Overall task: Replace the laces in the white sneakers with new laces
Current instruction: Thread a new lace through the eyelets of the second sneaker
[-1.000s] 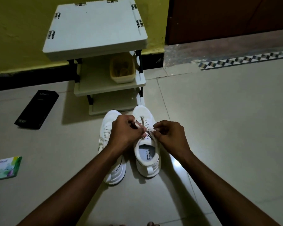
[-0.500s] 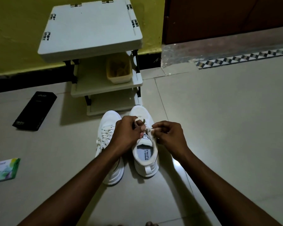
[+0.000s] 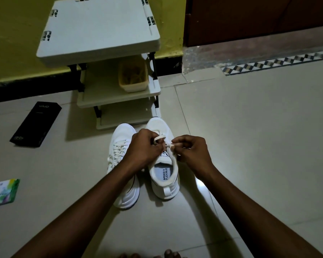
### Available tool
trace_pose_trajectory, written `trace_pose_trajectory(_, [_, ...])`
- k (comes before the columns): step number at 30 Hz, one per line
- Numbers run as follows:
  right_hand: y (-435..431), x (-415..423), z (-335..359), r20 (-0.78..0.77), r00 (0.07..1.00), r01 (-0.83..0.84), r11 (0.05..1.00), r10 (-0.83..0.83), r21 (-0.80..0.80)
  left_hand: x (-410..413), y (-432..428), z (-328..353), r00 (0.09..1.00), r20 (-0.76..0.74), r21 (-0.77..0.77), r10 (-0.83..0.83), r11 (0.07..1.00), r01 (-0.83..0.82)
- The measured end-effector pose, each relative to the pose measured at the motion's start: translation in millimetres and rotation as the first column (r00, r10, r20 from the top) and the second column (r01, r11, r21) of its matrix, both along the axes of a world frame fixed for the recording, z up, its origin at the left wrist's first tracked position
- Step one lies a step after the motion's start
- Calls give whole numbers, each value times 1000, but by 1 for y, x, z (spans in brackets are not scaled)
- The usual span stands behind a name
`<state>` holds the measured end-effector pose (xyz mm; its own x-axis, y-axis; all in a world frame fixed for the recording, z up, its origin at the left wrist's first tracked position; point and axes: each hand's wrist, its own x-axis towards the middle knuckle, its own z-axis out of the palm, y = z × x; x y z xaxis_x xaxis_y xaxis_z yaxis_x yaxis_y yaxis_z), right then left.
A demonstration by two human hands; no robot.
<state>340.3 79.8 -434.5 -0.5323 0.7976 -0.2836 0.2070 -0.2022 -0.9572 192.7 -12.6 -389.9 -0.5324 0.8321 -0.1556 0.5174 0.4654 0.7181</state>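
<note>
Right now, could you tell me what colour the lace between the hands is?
Cream; the lace shows best in the head view.

Both forearms reach forward and converge; left hand (image 3: 144,148) curled, pinching a lace (image 3: 159,139) loop, right hand (image 3: 193,155) curled, fingertips pinching the lace end.

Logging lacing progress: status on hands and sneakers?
Left hand pinches lace loop above right sneaker. Right hand pinches lace end. Left sneaker shows laces. Nothing blocking.
</note>
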Motion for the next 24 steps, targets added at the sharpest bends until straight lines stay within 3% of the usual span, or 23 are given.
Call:
trace_pose_trajectory(10, [1,-1,-4,8,1000,-9,1000,8,25,0,0,-4,1000,-17,-11,-1,1000,0])
trace_pose_trajectory(15, [1,-1,-7,27,1000,-12,999,10,43,9,0,0,990,-136,-1,-22,1000,22])
trace_pose_trajectory(24, [0,-2,-4,32,999,-12,999,11,52,3,5,6,997,-68,-53,-24,998,20])
